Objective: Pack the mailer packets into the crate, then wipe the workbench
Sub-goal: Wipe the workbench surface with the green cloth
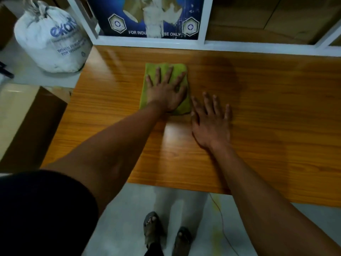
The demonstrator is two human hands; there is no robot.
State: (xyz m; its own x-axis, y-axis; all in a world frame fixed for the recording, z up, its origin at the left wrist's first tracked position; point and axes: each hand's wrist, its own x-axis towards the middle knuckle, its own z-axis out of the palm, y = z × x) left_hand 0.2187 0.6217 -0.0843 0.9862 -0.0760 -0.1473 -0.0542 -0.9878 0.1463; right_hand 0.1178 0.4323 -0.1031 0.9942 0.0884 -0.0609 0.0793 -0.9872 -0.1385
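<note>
Left hand [167,89] presses flat on the green cloth [181,108], right hand [210,122] seemingly flat on the workbench [276,108]

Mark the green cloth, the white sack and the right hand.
green cloth [180,68]: head view, bare far corner.
white sack [53,45]: head view, printed side.
right hand [210,124]: head view, back of hand, flat on the workbench.

Both arms outstretched, left hand [166,89] and right hand [210,122] flat (fingers [170,72] spread)
</note>
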